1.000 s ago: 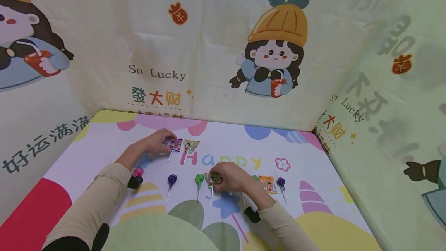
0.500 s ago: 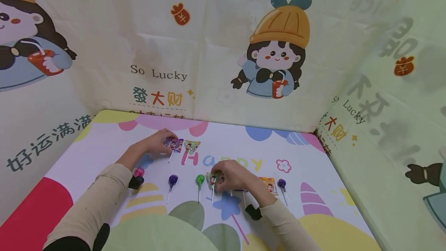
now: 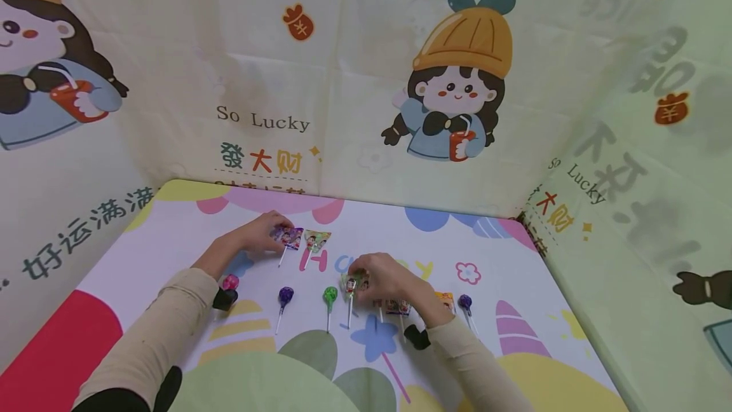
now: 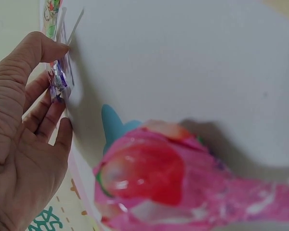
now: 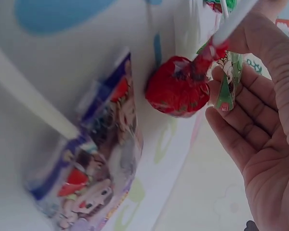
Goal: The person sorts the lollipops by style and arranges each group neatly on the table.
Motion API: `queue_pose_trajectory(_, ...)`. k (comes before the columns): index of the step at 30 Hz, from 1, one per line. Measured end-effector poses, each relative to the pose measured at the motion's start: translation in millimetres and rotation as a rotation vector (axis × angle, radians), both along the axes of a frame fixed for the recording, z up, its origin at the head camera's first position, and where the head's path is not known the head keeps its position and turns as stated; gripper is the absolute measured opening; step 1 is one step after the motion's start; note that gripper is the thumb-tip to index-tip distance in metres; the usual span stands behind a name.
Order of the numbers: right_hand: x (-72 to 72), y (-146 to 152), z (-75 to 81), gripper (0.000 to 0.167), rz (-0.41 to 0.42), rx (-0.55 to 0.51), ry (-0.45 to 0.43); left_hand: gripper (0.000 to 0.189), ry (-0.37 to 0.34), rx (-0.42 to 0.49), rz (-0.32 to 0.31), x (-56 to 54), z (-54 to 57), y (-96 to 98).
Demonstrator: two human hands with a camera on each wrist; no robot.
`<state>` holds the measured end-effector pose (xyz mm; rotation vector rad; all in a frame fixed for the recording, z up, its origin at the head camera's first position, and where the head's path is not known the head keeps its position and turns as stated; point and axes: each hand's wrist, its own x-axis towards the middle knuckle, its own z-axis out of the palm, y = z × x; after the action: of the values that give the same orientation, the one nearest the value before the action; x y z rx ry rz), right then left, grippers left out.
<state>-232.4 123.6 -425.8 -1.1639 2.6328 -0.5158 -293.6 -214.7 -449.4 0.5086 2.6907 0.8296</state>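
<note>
At the far left of the table my left hand (image 3: 262, 234) pinches the edge of a purple-wrapped lollipop (image 3: 293, 238) between thumb and fingers. Its stick points toward me. Just right of it lies a lollipop in a clear-and-green wrapper (image 3: 317, 241). My right hand (image 3: 384, 275) pinches another green-wrapped lollipop (image 3: 351, 284) near the table's middle, its stick hanging down. In the right wrist view, a red ball lollipop (image 5: 176, 91) and a purple-edged packet lollipop (image 5: 91, 192) lie beside that hand. The left wrist view has a pink ball lollipop (image 4: 144, 173) close up.
A front row holds a purple ball lollipop (image 3: 286, 296), a green ball lollipop (image 3: 330, 295), an orange-wrapped lollipop (image 3: 445, 299) partly behind the right wrist, and a dark purple ball lollipop (image 3: 466, 302). A printed cloth wall (image 3: 354, 81) stands behind the patterned table (image 3: 366, 221).
My right hand has moved slightly away from me with the green-wrapped lollipop, uncovering more of the packet lollipop under its wrist. My left hand stays on the purple-wrapped lollipop.
</note>
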Motion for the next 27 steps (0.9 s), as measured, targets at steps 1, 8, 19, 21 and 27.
queue_pose_trajectory(1, -1.3, 0, 0.7, 0.039, 0.004, -0.005, 0.003, 0.055, -0.001, 0.001, 0.001, 0.1, 0.1, 0.1)
queue_pose_trajectory(8, -12.3, -2, 3.3, 0.04, -0.007, 0.001, 0.024, 0.055, -0.002, -0.001, 0.005, -0.1, -0.3, 0.2)
queue_pose_trajectory(19, -35.5, -11, 6.8, 0.041, -0.027, -0.002, 0.013, 0.055, 0.004, -0.007, -0.003, -1.1, -0.8, -1.4)
queue_pose_trajectory(21, -39.6, -13, 6.8, 0.04, -0.035, 0.0, 0.012, 0.055, 0.006, -0.008, -0.005, -1.6, -0.4, -1.2)
queue_pose_trajectory(27, -50.1, -19, 7.7, 0.042, -0.075, 0.006, -0.006, 0.056, 0.003, -0.015, -0.009, -2.7, 0.8, -1.3)
